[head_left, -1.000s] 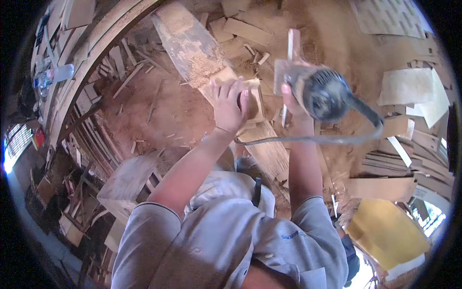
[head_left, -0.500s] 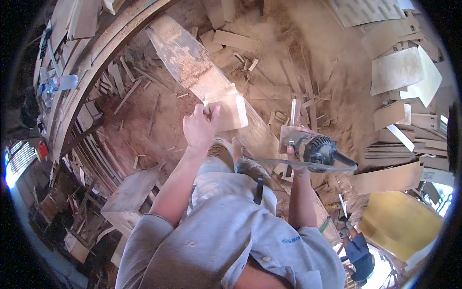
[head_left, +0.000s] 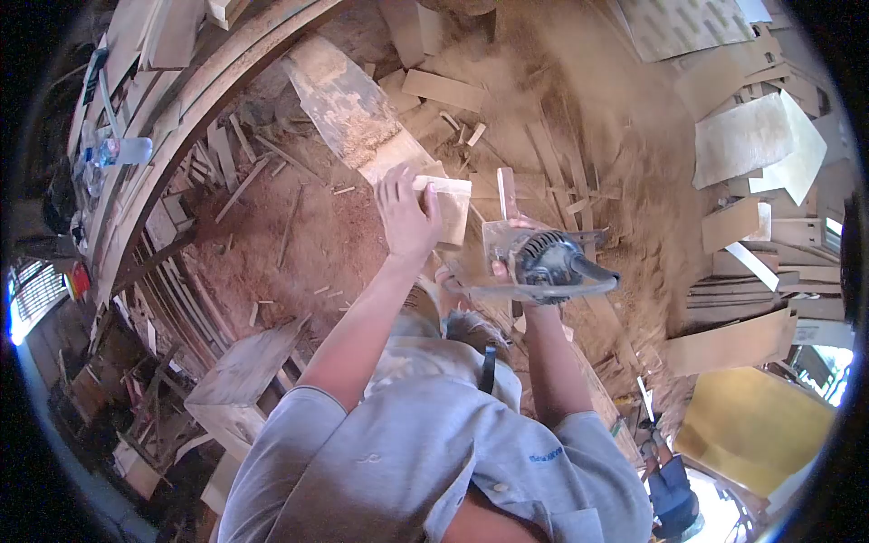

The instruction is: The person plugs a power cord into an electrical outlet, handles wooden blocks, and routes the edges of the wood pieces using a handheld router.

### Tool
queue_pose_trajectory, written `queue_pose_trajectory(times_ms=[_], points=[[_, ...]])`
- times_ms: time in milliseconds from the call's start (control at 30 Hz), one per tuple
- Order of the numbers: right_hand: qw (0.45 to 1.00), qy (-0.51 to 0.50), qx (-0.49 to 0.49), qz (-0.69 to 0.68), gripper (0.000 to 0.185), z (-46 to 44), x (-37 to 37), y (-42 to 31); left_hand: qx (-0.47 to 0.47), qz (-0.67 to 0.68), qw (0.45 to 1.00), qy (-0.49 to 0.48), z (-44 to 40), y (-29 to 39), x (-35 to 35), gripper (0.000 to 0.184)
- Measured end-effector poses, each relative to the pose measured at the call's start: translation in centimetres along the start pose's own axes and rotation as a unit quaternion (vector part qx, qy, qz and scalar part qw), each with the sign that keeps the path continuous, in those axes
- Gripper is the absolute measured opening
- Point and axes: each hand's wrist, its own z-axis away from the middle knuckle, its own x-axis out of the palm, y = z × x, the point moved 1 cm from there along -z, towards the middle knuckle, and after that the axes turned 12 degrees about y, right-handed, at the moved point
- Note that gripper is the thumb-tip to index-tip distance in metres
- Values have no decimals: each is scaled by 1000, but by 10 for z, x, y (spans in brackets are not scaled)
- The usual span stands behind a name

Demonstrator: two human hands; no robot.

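A pale wooden block (head_left: 453, 218) sits on the long plank (head_left: 348, 109) in front of me, one edge raised. My left hand (head_left: 409, 210) grips its left side, with the thumb near the bright upper edge. My right hand (head_left: 503, 270) is closed round a corded power tool (head_left: 547, 262) with a black ribbed motor housing and a flat plate. Most of that hand is hidden beneath the tool. A narrow wooden strip (head_left: 506, 192) extends from the tool's front; I cannot tell whether it is attached. The tool is just right of the block, apart from it.
Sawdust and offcuts (head_left: 444, 90) cover the ground. A curved timber frame (head_left: 195, 127) runs along the left, with a plastic bottle (head_left: 125, 151) on it. A wooden box (head_left: 244, 366) stands lower left. Boards (head_left: 742, 136) are piled right. Another person (head_left: 672, 493) is at lower right.
My left hand has moved right and its fingers now extend over the block, which has tilted. My right hand has brought the power tool left, closer to the block.
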Motion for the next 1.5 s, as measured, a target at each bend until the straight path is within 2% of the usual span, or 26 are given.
queue_pose_trajectory(times_ms=[33, 67, 167, 233, 267, 400, 500, 533, 633, 800, 967, 1100, 1300, 1467, 1500], points=[[1000, -9, -4, -6, 80, -4, 5, 6, 3, 12, 1000, 3, 0, -4, 7, 32], [998, -36, -48, 29, 88, -13, 3, 18, -19, 18, 1000, -4, 2, -6, 14, 31], [996, -37, -75, -11, 74, -27, 29, 6, -71, 20, 997, -30, 2, 1, 25, 33], [981, -29, 60, -185, 39, -34, 39, 8, -90, 3, 995, -41, -1, 10, 24, 37], [996, -16, -24, -87, 33, -38, 43, 19, -72, 4, 997, -38, -2, 11, 24, 39], [998, -15, -15, -56, 26, -43, 51, 36, -26, -4, 999, -29, 3, 1, 23, 47], [994, -76, -40, 60, 43, -55, 50, 26, -10, -6, 999, -31, 7, -1, 24, 50], [994, -96, -3, 47, 63, -54, 48, 24, -2, -6, 999, -31, 4, -1, 24, 50], [991, -126, -15, 32, 84, -64, 55, 27, 10, -6, 999, -40, 2, -4, 25, 52], [985, -132, -89, 62, 83, -84, 63, 36, 12, 10, 999, -49, 0, -2, 22, 56], [982, -131, -132, 33, 81, -99, 76, 45, 20, 14, 998, -61, -3, -4, 20, 59], [981, -128, -143, 27, 81, -111, 89, 33, 16, 16, 998, -65, -6, -1, 21, 59], [981, -146, -124, 34, 80, -126, 94, 47, 15, 27, 998, -61, -11, 0, 19, 62], [975, -153, -151, 49, 82, -131, 100, 72, 11, 20, 998, -57, -14, 7, 17, 61], [978, -150, -138, 32, 75, -136, 105, 69, 10, 24, 998, -52, -14, 8, 17, 61]])
